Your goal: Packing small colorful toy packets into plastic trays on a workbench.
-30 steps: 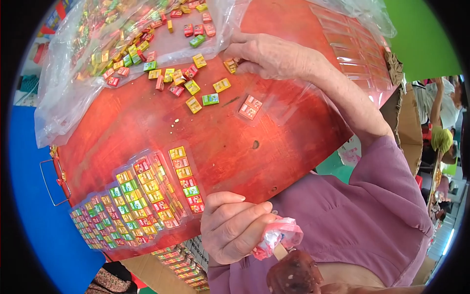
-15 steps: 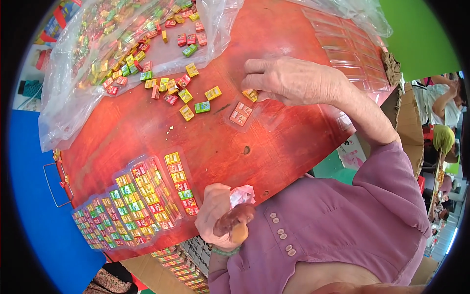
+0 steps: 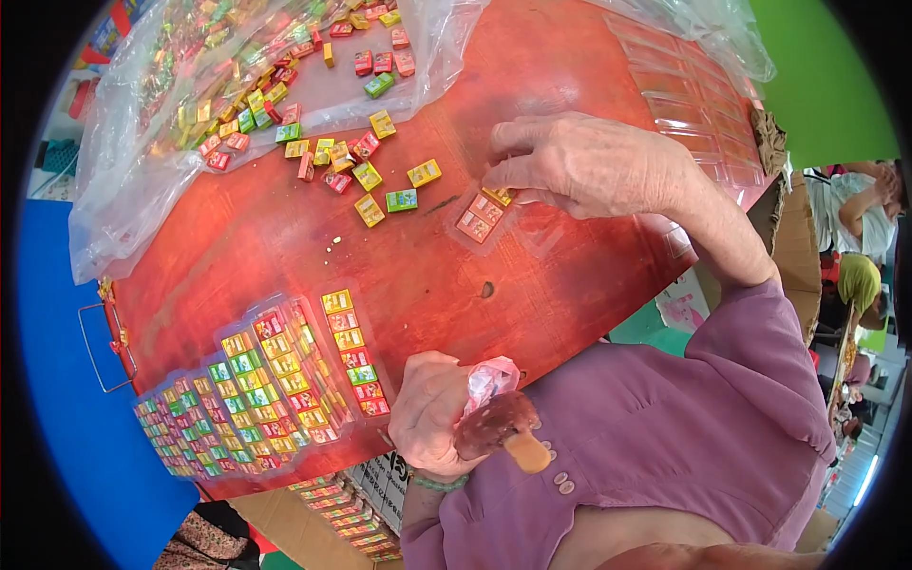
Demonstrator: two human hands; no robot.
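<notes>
My left hand [image 3: 426, 410], with a green bead bracelet on its wrist, is closed around a brown-coated snack bar [image 3: 499, 425]. A crumpled pink-and-white wrapper [image 3: 491, 382] sticks out beside it, and the bar's end shows a pale orange inside. Over the red table, my right hand [image 3: 594, 166] pinches a small yellow box [image 3: 496, 196] at the upper end of a clear plastic tray [image 3: 464, 237]. Several small red boxes [image 3: 479, 218] sit in that tray. The fingertips partly cover the yellow box.
Loose coloured boxes [image 3: 369, 176] lie left of my right hand, before a large plastic bag [image 3: 123, 180] of more boxes. Filled trays [image 3: 275, 380] line the table's near left. Empty clear trays [image 3: 679, 90] stand at the far right. Cardboard [image 3: 798, 252] flanks the table's right edge.
My right hand has brought the yellow box down against the red boxes' tray. My left hand has shifted right, and the bar now tilts more to the right.
</notes>
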